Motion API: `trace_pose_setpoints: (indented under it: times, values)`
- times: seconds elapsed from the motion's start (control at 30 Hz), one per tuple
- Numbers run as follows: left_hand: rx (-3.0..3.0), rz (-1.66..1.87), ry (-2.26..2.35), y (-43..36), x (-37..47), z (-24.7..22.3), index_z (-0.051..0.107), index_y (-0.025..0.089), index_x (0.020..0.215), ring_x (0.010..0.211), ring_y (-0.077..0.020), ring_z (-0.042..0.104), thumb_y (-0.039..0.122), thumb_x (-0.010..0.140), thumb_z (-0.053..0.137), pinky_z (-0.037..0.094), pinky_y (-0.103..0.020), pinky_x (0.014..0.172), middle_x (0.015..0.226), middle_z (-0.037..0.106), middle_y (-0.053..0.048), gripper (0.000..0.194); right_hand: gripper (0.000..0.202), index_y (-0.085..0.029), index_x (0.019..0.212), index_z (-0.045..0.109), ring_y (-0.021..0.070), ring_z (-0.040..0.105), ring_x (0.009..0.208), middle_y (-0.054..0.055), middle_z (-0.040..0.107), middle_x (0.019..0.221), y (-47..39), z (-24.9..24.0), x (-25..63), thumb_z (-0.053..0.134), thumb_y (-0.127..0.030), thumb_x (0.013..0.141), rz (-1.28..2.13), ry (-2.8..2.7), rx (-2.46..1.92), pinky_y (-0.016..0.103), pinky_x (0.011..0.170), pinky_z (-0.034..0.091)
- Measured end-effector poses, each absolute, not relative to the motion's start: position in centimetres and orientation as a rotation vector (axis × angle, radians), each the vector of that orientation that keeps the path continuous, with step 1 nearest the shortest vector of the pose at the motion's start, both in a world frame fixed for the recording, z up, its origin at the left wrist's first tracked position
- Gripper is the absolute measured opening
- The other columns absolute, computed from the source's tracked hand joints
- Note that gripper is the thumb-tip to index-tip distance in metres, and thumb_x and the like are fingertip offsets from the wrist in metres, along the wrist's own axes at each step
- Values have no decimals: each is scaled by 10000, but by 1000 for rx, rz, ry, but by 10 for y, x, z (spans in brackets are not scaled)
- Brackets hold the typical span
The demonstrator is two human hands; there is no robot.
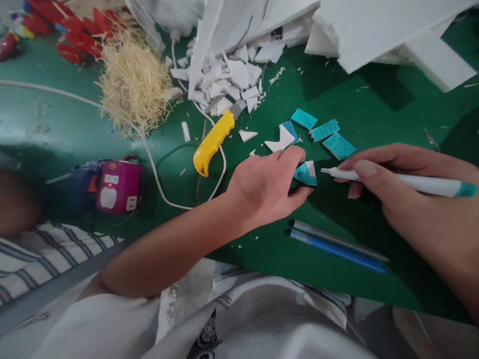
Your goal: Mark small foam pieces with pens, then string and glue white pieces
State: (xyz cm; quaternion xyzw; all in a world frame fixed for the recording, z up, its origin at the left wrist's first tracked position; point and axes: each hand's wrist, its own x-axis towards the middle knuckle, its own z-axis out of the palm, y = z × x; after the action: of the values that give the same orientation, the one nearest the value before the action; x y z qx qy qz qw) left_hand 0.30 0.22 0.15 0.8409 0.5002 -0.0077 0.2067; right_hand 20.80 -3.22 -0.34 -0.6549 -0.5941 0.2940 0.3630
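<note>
My left hand (264,182) pinches a small foam piece (306,173), partly coloured teal with a white corner, just above the green table. To its right, my right hand (396,179) grips a white marker (426,183) with a teal end; the tip points at the foam piece, a small gap apart. Beyond my left hand lie white foam scraps (282,139) beside a blue-coloured piece (290,130). Several teal foam rectangles, one striped (325,130) and one spotted (339,145), rest behind the marker tip. Nearer me are a blue pen (337,251) and a grey pen (340,241).
A yellow utility knife (214,142), blade out, lies left of my hand by a white cable (151,164). White foam offcuts (234,77) and large foam sheets (389,30) fill the back. Leftward are straw (132,82), a magenta box (119,186), red pieces (80,37) and another person's striped clothing (56,254).
</note>
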Motion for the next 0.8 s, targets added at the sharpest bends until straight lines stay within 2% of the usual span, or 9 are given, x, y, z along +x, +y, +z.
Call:
trace_pose_setpoints:
  times: [0.13, 0.37, 0.57, 0.7, 0.8]
  values:
    - [2337, -36, 1369, 3, 3, 1, 601, 219, 1172, 660, -180, 658, 434, 926, 624, 343, -279, 568, 706, 621, 31, 328, 366, -277, 786, 778, 97, 562, 526, 5, 679, 640, -33, -6, 209, 663, -611, 881, 752, -1561, -1672, 272, 443, 359]
    - [2335, -2, 1336, 3, 2, 0, 603, 227, 1174, 584, -149, 595, 407, 905, 620, 299, -277, 546, 679, 610, 47, 325, 192, -278, 815, 779, 104, 574, 540, -8, 683, 637, -32, 2, 205, 710, -446, 879, 789, -1552, -1719, 274, 470, 395]
    - [2331, -25, 1332, 4, 1, 0, 612, 227, 1176, 563, -146, 562, 409, 907, 617, 295, -283, 560, 681, 600, 51, 325, 173, -270, 827, 782, 88, 546, 526, -13, 701, 671, -31, -2, 205, 725, -428, 867, 792, -1541, -1715, 265, 452, 349]
    - [2322, -32, 1338, 4, 1, 1, 611, 232, 1181, 568, -144, 558, 412, 914, 614, 287, -282, 565, 693, 597, 52, 323, 245, -267, 735, 765, 88, 501, 486, -22, 643, 575, -32, -7, 207, 695, -445, 887, 771, -1565, -1674, 266, 420, 272]
    - [2315, -45, 1340, 4, 2, 1, 610, 234, 1191, 579, -146, 563, 413, 915, 613, 292, -282, 573, 706, 603, 49, 328, 227, -259, 772, 784, 89, 514, 501, -18, 651, 588, -32, -4, 205, 701, -438, 884, 756, -1547, -1697, 267, 443, 302]
